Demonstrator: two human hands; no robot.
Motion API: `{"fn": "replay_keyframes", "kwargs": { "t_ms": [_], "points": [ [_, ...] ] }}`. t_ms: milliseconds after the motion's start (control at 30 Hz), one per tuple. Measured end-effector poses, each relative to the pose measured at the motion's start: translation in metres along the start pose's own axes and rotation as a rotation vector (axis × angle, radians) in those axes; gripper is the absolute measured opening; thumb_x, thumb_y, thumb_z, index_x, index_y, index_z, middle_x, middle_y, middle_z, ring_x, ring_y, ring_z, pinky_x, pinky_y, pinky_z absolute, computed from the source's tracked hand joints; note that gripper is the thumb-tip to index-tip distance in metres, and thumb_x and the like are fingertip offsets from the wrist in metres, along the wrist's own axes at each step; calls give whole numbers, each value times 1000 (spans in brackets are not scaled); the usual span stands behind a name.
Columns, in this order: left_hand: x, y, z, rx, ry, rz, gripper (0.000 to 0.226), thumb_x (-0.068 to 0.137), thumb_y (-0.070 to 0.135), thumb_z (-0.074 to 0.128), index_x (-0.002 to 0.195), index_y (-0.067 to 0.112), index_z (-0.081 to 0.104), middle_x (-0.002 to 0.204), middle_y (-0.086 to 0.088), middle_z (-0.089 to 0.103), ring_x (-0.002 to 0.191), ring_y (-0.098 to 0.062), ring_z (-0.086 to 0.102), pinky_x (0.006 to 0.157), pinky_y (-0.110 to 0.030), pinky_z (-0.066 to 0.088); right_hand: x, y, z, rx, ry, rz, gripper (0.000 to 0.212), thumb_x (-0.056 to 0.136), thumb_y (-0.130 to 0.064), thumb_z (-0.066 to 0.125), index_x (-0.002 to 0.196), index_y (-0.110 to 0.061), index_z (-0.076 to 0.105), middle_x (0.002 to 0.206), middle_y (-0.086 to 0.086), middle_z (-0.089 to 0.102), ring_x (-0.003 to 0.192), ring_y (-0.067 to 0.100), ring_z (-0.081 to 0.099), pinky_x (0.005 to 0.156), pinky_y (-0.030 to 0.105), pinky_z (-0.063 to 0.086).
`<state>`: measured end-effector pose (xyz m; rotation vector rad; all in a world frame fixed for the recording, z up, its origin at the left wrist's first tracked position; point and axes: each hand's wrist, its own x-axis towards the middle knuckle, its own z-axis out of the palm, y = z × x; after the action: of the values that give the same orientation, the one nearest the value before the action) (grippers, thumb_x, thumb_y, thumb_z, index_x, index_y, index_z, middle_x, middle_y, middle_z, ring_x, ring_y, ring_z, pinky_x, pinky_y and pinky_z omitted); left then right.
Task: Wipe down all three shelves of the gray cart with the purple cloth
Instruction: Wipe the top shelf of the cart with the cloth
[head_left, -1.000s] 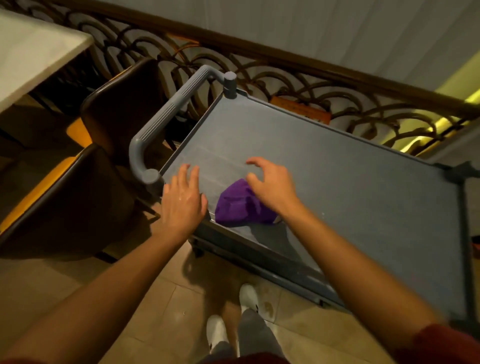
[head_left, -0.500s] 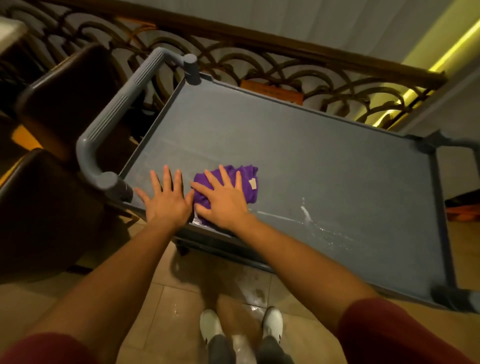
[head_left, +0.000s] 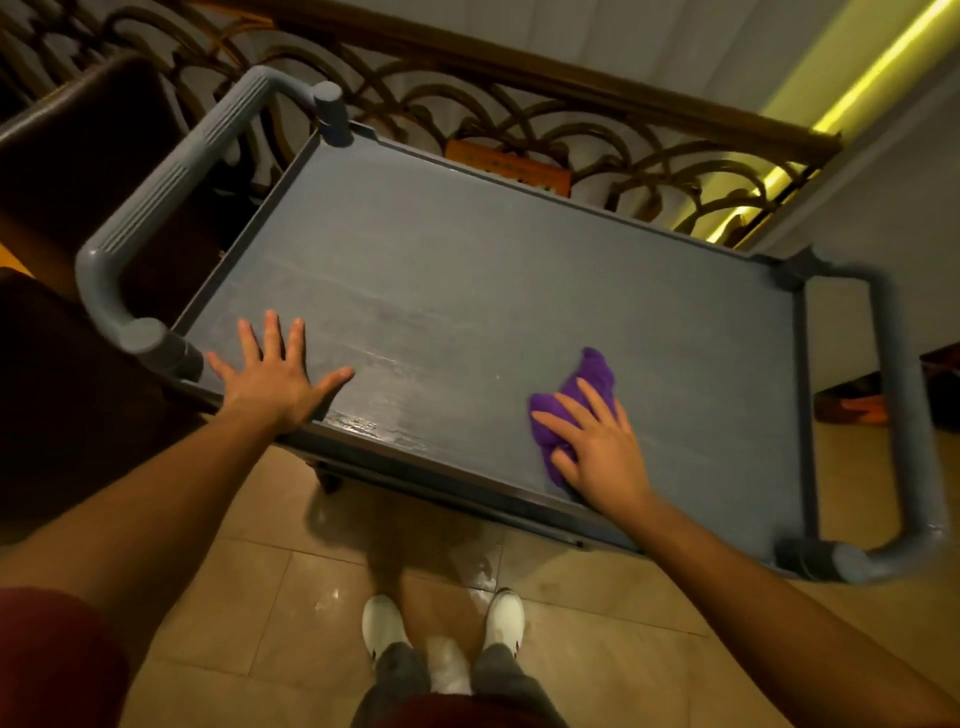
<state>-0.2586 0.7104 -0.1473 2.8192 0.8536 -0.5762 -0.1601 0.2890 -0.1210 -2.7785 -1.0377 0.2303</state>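
The gray cart's top shelf fills the middle of the view, with wet streaks along its near edge. The purple cloth lies bunched on the shelf's near right part. My right hand presses flat on the cloth, fingers spread over it. My left hand rests flat and open on the shelf's near left corner, holding nothing. The two lower shelves are hidden under the top one.
The cart has a gray handle at the left and one at the right. Dark chairs stand close on the left. An ornate railing runs behind the cart. My white shoes stand on a tiled floor.
My right hand has slid the purple cloth from the near left corner to the right along the near edge, leaving wet streaks. My left hand stays at the left corner.
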Motion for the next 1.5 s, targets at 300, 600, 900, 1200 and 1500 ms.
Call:
{"fn": "replay_keyframes", "kwargs": {
  "t_ms": [300, 600, 900, 1200, 1500],
  "points": [
    [-44, 149, 0, -281, 152, 14, 66, 103, 43, 40, 159, 18, 18, 168, -12, 4, 154, -35, -3, 121, -59, 1, 68, -75, 0, 58, -1, -77, 54, 87, -47, 61, 140, -35, 57, 155, 2, 47, 150, 38, 25, 118, 66, 10],
    [-48, 146, 19, -123, 141, -75, 74, 102, 57, 13, 160, 12, 0, 166, -21, -7, 152, -40, -11, 121, -60, -1, 46, -23, 16, 23, 61, -190, 44, 79, -34, 71, 123, -28, 71, 135, 1, 64, 136, 32, 48, 107, 56, 34],
    [-58, 152, 15, 20, 95, -15, 98, 84, 84, -1, 160, 22, -6, 166, -19, -13, 151, -43, -14, 117, -68, -2, -107, 118, -25, -144, -66, 192, 53, 83, -36, 70, 136, -33, 62, 144, 1, 58, 143, 33, 41, 108, 52, 38],
    [-91, 234, 38, -43, 43, 290, 90, 86, 84, 12, 160, 33, 1, 167, -10, -13, 151, -37, -18, 113, -69, -11, -26, 85, -43, -67, 54, 178, 59, 87, -54, 58, 143, -34, 54, 154, 5, 48, 144, 36, 36, 111, 62, 29],
    [-93, 218, 51, 51, 51, 340, 109, 70, 98, 4, 158, 35, -8, 165, -5, -22, 151, -32, -22, 117, -67, -7, -60, 145, -43, -150, -104, 160, 61, 81, -52, 67, 138, -31, 58, 146, 9, 50, 137, 40, 38, 100, 56, 44]
  ]
}}
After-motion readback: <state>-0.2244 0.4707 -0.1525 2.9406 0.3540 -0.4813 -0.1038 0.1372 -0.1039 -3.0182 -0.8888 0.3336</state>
